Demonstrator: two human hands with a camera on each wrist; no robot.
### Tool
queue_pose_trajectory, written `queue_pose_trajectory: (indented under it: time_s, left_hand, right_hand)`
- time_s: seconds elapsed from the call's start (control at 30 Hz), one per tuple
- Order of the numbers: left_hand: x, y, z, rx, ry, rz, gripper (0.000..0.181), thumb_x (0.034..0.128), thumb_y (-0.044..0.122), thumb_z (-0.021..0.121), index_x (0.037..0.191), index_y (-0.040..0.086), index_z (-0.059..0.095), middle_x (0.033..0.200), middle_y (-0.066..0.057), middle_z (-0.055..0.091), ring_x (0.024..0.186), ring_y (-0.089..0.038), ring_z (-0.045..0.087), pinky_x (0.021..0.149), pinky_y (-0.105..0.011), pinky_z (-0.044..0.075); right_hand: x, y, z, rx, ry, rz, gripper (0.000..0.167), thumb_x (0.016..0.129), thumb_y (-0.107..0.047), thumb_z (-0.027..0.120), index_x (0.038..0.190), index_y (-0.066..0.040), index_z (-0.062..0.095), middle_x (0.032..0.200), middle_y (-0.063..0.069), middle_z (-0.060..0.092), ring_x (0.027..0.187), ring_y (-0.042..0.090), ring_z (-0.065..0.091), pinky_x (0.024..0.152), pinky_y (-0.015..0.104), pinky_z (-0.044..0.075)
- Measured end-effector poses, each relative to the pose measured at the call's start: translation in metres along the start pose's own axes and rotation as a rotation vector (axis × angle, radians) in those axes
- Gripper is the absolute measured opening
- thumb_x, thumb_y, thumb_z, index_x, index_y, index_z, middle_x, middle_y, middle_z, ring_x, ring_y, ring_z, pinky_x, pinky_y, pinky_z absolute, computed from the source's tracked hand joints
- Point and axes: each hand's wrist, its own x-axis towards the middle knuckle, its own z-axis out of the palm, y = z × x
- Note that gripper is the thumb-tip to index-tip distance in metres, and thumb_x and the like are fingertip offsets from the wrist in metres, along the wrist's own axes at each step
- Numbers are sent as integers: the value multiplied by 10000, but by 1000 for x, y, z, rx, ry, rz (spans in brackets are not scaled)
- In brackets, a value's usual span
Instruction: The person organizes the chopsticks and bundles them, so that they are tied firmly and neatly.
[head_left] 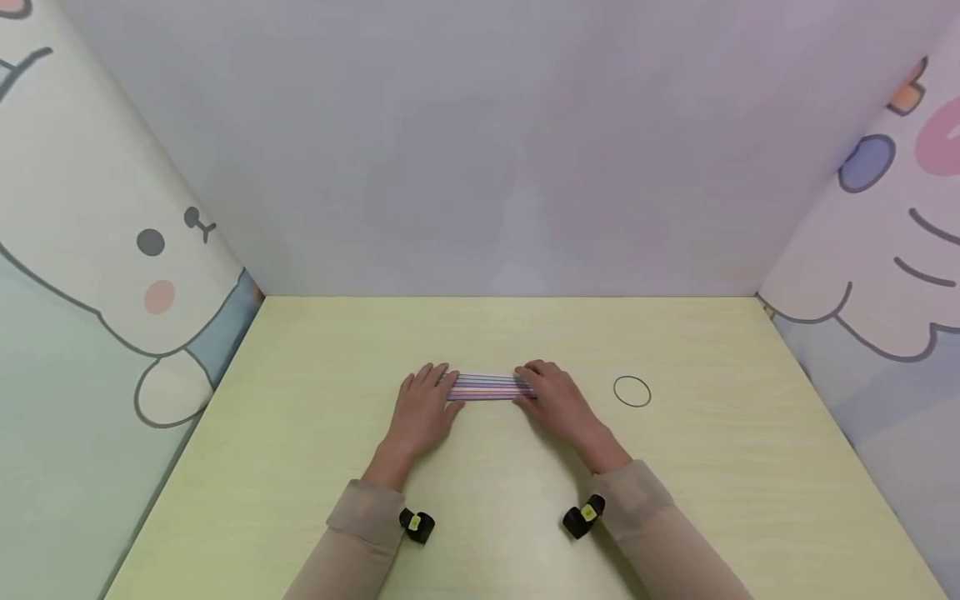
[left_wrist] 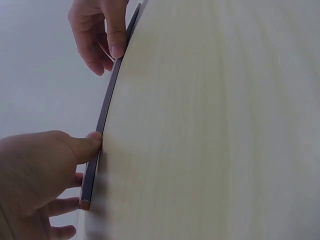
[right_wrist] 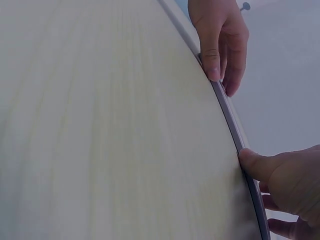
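Head view: pale worktop [head_left: 300,433] carries everything. Midway across it, a flat row of pencils [head_left: 491,388] lies side by side, running left to right before you. Step in hand reads as squaring up that row. To do it well, squeeze both ends lightly and evenly, keep every pencil flat, and let none ride over its neighbour; lopsided pressure would likely fan them. Your left hand [head_left: 422,417] arches over the left end, spread only the row's narrow width: thumb on the near edge, fingers across to the far one. Your right hand [head_left: 558,404] mirrors it at the right end, equally narrow. Smallest: a thin dark ring [head_left: 614,387], right of your right hand, untouched.
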Motion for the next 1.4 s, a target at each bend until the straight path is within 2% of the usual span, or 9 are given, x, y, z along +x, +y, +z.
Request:
queue_pose_trajectory:
  time_s: [0.27, 0.43, 0.67, 0.9, 1.13, 1.4]
  left_hand:
    - [1, -1, 2, -11, 65, 34, 465, 961, 309, 697, 1368, 103, 609, 1393, -113, 571, 1324, -322, 484, 1124, -503, 331]
    - [3, -3, 0, -32, 59, 49, 493, 953, 291, 709, 1386, 87, 592, 1348, -119, 557, 1290, -341, 483, 1084, -516, 370]
    - [7, -3, -4, -49, -4, 50, 543, 959, 284, 704, 1425, 53, 551, 1307, -136, 525, 1242, -335, 496, 1063, -496, 389]
    - [7, -3, -3, -57, 28, 51, 497, 935, 277, 732, 1357, 48, 605, 1243, -134, 541, 1154, -325, 517, 972, -485, 430]
    - [7, -3, -3, -36, 57, 60, 432, 915, 285, 751, 1276, 62, 669, 1162, -106, 551, 1033, -290, 513, 852, -443, 440]
    - [6, -1, -3, -66, 50, 49, 348, 915, 266, 749, 1212, 94, 688, 1179, -55, 618, 1081, -269, 572, 895, -457, 445]
  right_hand:
    - [5, 4, -2, -18, 3, -42, 396, 859, -178, 815, 1201, -25, 687, 1153, 133, 680, 1037, 313, 626, 890, 458, 508]
    - [8, 4, -3, -21, -29, -66, 396, 876, -167, 796, 1211, -4, 664, 1137, 145, 649, 1015, 320, 600, 856, 472, 499]
    - [11, 2, -5, -10, -76, -72, 331, 899, -154, 771, 1180, -12, 670, 1065, 130, 591, 931, 283, 538, 809, 437, 472]
    - [11, 4, -4, -3, -60, -79, 311, 895, -148, 775, 1166, -16, 697, 1094, 120, 618, 946, 285, 567, 824, 444, 482]
    - [11, 6, -1, -38, -63, -88, 295, 893, -164, 778, 1154, -44, 711, 1050, 95, 625, 896, 261, 566, 777, 428, 480]
    - [9, 5, -4, -45, -47, -95, 287, 861, -180, 810, 1113, -70, 728, 973, 74, 617, 838, 246, 555, 740, 426, 467]
